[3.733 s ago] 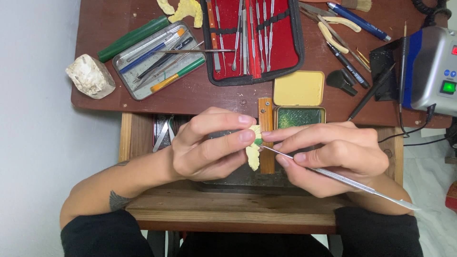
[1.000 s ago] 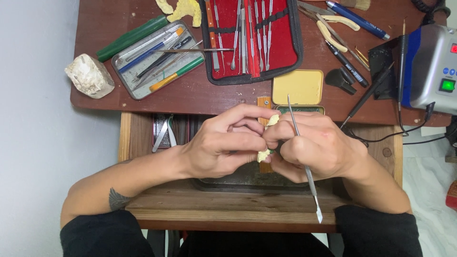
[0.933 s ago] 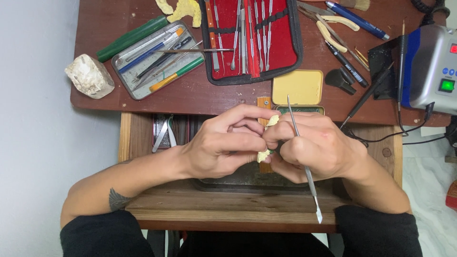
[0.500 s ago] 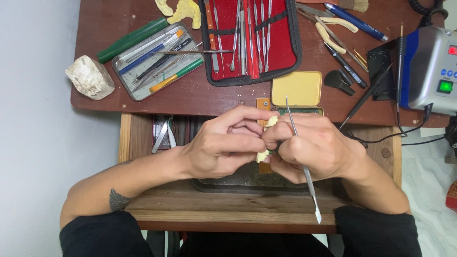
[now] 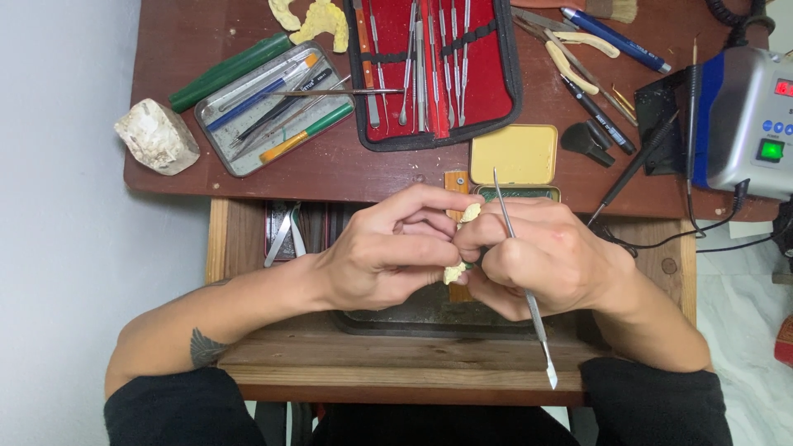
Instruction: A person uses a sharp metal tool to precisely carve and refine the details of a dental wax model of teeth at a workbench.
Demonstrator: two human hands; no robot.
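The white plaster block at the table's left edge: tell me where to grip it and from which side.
Grip the white plaster block across its two long flat faces, coming from above. It lies apart from the metal tray, so fingers likely fit both sides; its rough, chipped corners would probably crumble.

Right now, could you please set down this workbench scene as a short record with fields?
left hand: left hand grips a small pale yellow piece
right hand: right hand pinches the same piece and holds a thin metal tool, blade end toward the body
behind the hands: yellow tin and red instrument case on the brown table
left side: metal tray of pens, white rough block
right side: grey machine with a green light
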